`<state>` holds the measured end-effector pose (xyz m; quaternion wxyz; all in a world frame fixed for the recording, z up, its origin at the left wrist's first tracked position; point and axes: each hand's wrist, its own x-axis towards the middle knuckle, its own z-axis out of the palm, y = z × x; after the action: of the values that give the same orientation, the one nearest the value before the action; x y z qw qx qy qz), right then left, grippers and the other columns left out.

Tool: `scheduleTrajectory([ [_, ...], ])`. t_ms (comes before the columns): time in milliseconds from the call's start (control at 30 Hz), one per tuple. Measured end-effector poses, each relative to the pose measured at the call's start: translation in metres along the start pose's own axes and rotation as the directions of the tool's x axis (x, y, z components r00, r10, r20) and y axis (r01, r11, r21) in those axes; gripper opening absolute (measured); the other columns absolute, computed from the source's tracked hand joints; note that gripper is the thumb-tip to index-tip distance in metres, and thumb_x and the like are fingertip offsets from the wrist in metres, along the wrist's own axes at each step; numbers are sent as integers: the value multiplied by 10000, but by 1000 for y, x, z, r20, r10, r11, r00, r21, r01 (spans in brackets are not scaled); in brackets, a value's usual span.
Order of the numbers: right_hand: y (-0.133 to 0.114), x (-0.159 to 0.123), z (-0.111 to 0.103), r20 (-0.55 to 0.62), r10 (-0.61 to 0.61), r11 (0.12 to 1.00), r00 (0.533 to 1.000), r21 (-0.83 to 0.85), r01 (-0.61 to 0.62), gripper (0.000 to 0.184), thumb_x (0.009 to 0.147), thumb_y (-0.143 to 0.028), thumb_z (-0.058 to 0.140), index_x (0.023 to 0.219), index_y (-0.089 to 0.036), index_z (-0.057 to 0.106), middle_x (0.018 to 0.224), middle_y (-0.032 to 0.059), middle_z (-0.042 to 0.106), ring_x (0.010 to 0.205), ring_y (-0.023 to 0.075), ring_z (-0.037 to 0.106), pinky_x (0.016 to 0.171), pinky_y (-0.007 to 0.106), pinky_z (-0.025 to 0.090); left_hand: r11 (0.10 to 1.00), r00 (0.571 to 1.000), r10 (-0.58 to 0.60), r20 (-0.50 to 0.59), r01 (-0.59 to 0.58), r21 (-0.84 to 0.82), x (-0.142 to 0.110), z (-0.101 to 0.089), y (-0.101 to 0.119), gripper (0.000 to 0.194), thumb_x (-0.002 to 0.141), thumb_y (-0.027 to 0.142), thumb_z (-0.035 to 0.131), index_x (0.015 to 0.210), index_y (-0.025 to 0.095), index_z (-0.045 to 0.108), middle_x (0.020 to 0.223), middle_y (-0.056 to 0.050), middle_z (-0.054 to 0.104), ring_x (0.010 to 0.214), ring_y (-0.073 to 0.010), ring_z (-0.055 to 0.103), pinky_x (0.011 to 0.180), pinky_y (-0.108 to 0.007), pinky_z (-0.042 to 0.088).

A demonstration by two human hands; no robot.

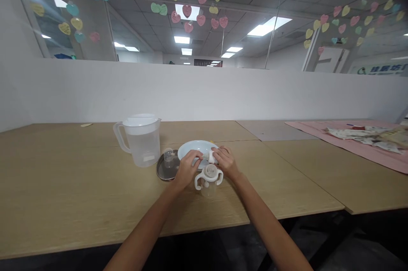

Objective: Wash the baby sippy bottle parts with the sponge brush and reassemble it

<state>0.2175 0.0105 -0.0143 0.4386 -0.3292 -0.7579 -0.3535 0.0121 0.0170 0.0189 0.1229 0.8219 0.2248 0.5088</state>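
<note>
Over the pale bowl (194, 144), my right hand (226, 163) grips a white bottle collar (211, 157) with a nipple in it. The fingers of my left hand (188, 168) are pinched at the nipple's translucent tip, which they partly cover. Just below my hands a clear baby bottle (209, 188) stands upright on the table, with two white side handles and a round pale top. Left of my left hand lies a round metal tray (163, 174) with a small clear cup-like cap (168, 158) on it.
A large translucent pitcher (143, 143) with its handle to the left stands beyond the tray. The wooden table (95, 194) ends at a white wall (191, 92). At far right, cloths or papers (363, 137) lie on a pink mat (321, 128).
</note>
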Motion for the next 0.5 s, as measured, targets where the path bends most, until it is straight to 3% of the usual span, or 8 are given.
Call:
scheduleTrajectory([
  [100,-1,0,0,-79,101,995,992,-3,-102,268,877,-382,493,1060,-208,584,1011,124,647,919,224,590,860,435,444,1000,1000,13,-24,-12,18,-2,3,6,221,919,269,404,1013,203,593,1105,-73,622,1062,-189,560,970,-345,413],
  [233,2,1,-4,-260,303,938,917,-91,-335,352,815,-332,589,1133,-186,549,975,128,617,908,251,568,799,423,455,1000,997,6,-83,-8,-27,-7,-3,13,289,934,289,363,1115,187,564,1109,-93,622,1063,-198,564,950,-341,426],
  [333,4,0,-7,-290,357,915,888,-85,-395,361,799,-331,609,1112,-166,539,947,123,614,898,257,565,796,421,452,981,983,181,-29,-182,-62,-13,-5,19,331,903,337,420,1157,168,547,1111,-121,628,1049,-221,578,916,-352,446],
  [400,4,-1,-7,-297,375,909,878,-68,-412,360,798,-337,609,1099,-157,532,926,116,613,880,253,565,788,417,454,943,943,330,39,-327,-58,-16,-4,25,365,868,365,475,1161,160,550,1124,-135,629,1057,-239,578,919,-375,446],
  [500,3,-2,-5,-295,393,902,871,-58,-427,361,798,-356,606,1087,-153,527,918,114,608,862,252,564,777,414,458,918,914,396,82,-396,-24,-17,0,32,324,834,336,528,1101,163,587,1086,-134,653,1022,-237,597,894,-384,458],
])
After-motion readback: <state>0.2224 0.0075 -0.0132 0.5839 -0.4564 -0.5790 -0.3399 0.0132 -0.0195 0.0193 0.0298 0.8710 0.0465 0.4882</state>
